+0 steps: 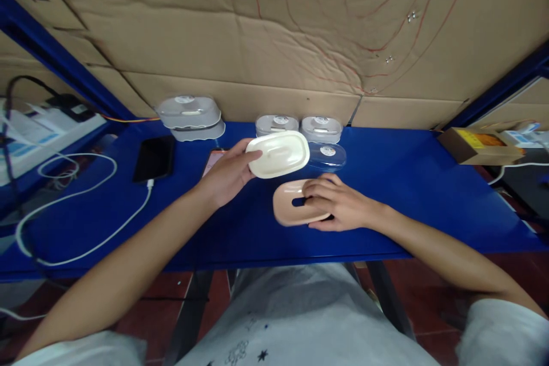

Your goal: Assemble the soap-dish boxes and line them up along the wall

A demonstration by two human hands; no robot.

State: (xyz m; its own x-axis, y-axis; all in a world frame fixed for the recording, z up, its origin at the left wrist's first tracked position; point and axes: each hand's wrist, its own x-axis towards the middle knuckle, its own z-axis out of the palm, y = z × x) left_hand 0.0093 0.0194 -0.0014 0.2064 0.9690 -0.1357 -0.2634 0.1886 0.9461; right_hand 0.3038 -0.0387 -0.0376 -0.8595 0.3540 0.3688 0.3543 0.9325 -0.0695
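Observation:
My left hand [231, 172] grips a cream oval dish [281, 153] by its left end, thumb over the rim, and holds it tilted above the table. Lower and to the right, my right hand [337, 204] has its fingers curled over the right side of a peach oval shell [285, 206]. A dark blue slot shows in the middle of that shell. Whether the shell rests on the table or is lifted slightly, I cannot tell. Just behind my right hand lies a clear oval lid [337, 159] with a round white sticker.
Stacked grey oval boxes [189, 114] stand at the back left, and two more oval boxes [321, 127] at the back centre. A black phone [153, 158] with a white cable [115, 234] lies left. A second phone [211, 163] is partly hidden. Right is a cardboard box [476, 146].

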